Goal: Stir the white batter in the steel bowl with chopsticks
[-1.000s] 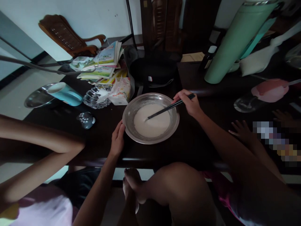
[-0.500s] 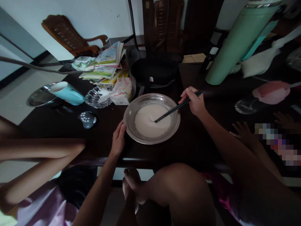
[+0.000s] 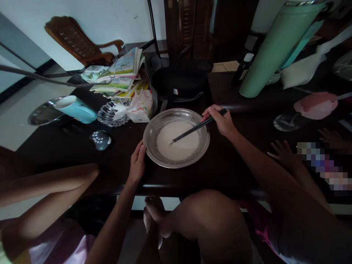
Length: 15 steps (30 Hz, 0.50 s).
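A steel bowl (image 3: pixel 154 126) of pale batter (image 3: pixel 181 145) sits on the dark table (image 3: pixel 233 165). My right hand (image 3: pixel 221 121) is closed on dark chopsticks (image 3: pixel 198 127) whose tips dip into the batter at the left of the bowl. My left hand (image 3: pixel 137 161) rests against the bowl's near left rim, fingers curled on it.
A blue cup (image 3: pixel 75 109), glass dish (image 3: pixel 112 113), packet (image 3: pixel 141 106), stacked booklets (image 3: pixel 121 73) and a black pan (image 3: pixel 180 82) lie behind. A green flask (image 3: pixel 271 51) and pink lid (image 3: pixel 316 104) stand right. Another person's hand (image 3: pixel 283 154) rests right; someone's bent arm (image 3: pixel 49 183) lies left.
The chopstick tips swept from the bowl's left to its middle and back to the left. My right hand swung out and returned; my left hand stayed on the rim.
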Available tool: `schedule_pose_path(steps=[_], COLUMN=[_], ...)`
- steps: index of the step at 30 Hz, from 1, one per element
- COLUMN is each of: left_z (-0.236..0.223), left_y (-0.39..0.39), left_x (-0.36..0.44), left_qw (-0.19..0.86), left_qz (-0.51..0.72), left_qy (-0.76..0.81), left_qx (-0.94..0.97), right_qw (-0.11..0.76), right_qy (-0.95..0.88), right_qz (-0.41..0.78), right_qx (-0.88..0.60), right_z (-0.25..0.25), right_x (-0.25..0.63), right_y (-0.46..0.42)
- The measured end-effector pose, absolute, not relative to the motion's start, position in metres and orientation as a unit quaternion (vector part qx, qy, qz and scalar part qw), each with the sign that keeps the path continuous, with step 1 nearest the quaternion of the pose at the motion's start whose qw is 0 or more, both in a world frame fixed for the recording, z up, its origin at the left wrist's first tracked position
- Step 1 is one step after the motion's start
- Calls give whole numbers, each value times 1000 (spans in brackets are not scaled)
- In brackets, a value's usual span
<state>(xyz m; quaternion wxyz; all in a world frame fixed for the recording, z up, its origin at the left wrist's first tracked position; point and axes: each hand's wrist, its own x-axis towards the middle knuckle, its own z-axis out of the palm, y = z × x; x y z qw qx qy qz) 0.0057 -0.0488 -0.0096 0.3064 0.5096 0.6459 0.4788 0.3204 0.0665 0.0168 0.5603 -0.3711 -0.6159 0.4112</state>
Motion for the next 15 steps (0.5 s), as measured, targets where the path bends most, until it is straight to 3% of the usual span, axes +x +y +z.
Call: schedule_pose_path(steps=[4, 10, 15], left_z=[-10, -11, -10], left_y=[-49, -49, -49], left_x=[6, 4, 5], left_qw=[311, 304, 306], left_qz=[479, 481, 480], left_qy=[642, 640, 638], left_qx=[512, 516, 519], right_qw=[596, 552, 601], right_qy=[-579, -621, -584], right_qz=[391, 415, 383], right_qx=[-394, -372, -388], right_z=[16, 18, 20], right_x=[322, 320, 324], right_y=[68, 65, 67])
